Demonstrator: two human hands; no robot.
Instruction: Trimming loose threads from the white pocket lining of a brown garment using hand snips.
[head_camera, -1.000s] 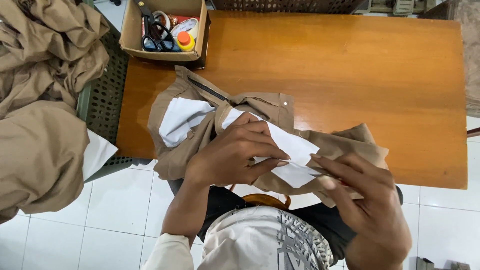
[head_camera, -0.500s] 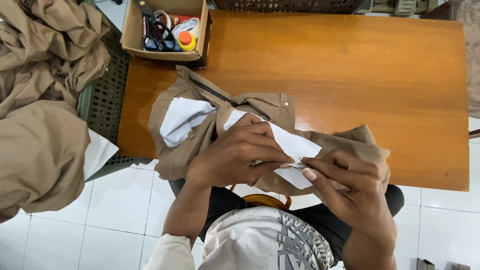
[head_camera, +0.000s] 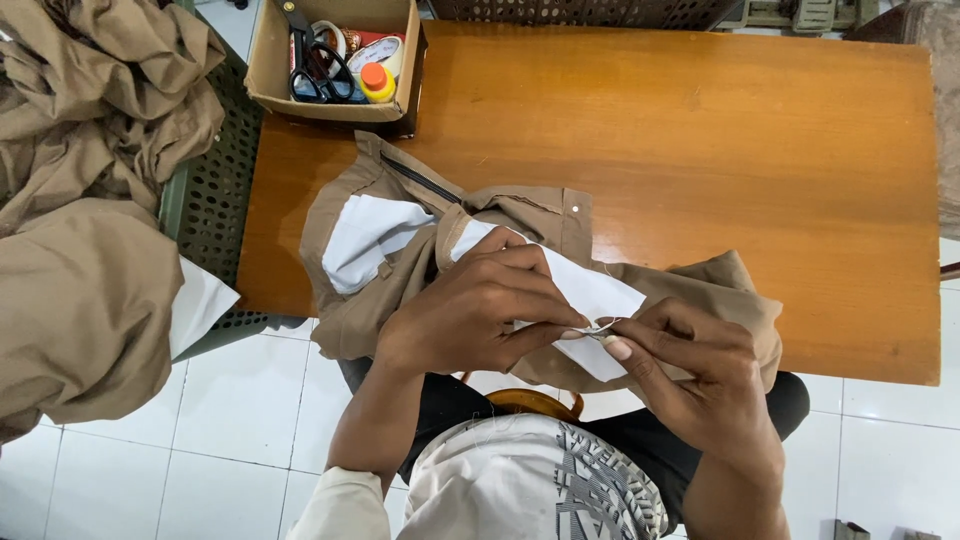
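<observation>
A pair of khaki trousers (head_camera: 520, 215) lies inside out at the near edge of the wooden table (head_camera: 700, 130), its white pocket lining (head_camera: 590, 290) turned up. My left hand (head_camera: 470, 310) pinches the lining's edge between thumb and fingers. My right hand (head_camera: 700, 380) meets it from the right, fingertips closed on a small thin metal thing, perhaps a needle, at the lining. A loose thread runs off the cloth nearby.
A cardboard box (head_camera: 335, 95) at the table's far left corner holds black scissors (head_camera: 310, 65), a small bottle with an orange cap (head_camera: 375, 82) and a round tin. More khaki garments (head_camera: 90, 220) are heaped on a green perforated crate (head_camera: 215, 190) to the left. White floor tiles lie below.
My right hand has moved left and up to meet my left hand at the pocket lining. My left hand's fingers have closed into a tighter pinch.
</observation>
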